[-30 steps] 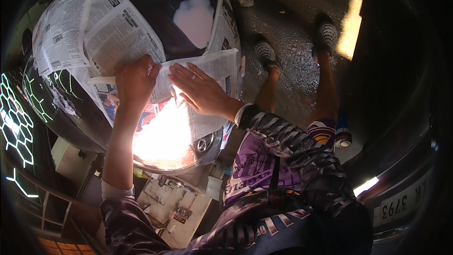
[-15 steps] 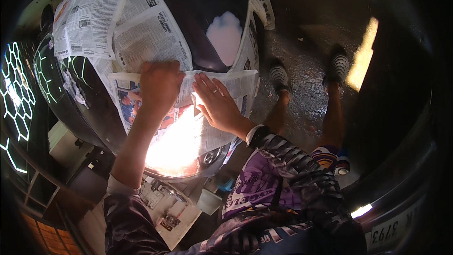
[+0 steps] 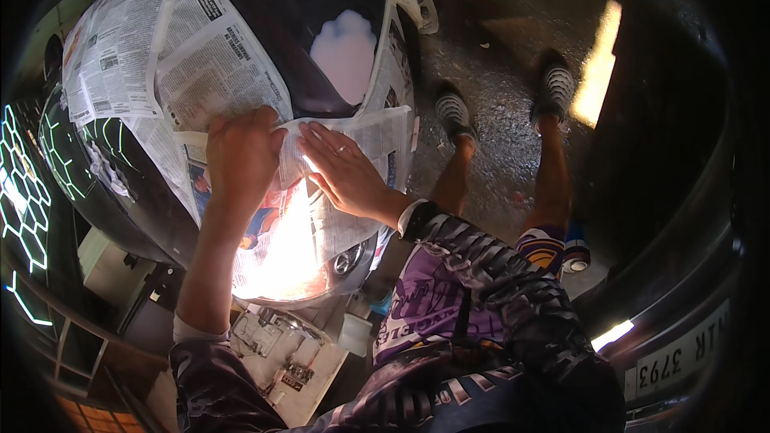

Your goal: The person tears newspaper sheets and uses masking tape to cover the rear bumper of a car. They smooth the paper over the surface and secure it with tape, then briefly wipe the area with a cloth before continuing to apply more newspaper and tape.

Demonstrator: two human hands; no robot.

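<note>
A dark car body panel is covered with sheets of newspaper (image 3: pixel 216 60) edged with pale tape. My left hand (image 3: pixel 241 152) is closed, knuckles up, at the upper edge of a lower newspaper sheet (image 3: pixel 357 228). Its fingertips are hidden, so what they grip cannot be made out. Just to the right lies my right hand (image 3: pixel 345 172), fingers stretched out, a ring on one, against the pale tape strip (image 3: pixel 369 119) along the same edge. Strong glare whitens the sheet below the hands. Above the strip, a pale patch (image 3: pixel 345 56) shows on the uncovered dark panel.
Below the car stands a pale surface with metal parts (image 3: pixel 293 361), beside a whitish container (image 3: pixel 354 333). Another vehicle's bumper with a plate (image 3: pixel 682 353) is at lower right. My feet stand on wet-looking dark floor (image 3: pixel 501 136). Hexagonal light reflections show at left.
The whole scene has shifted left in the picture. Both hands stay at the same taped edge, with little movement against the paper. More of the sheet's coloured picture shows beside my left wrist.
</note>
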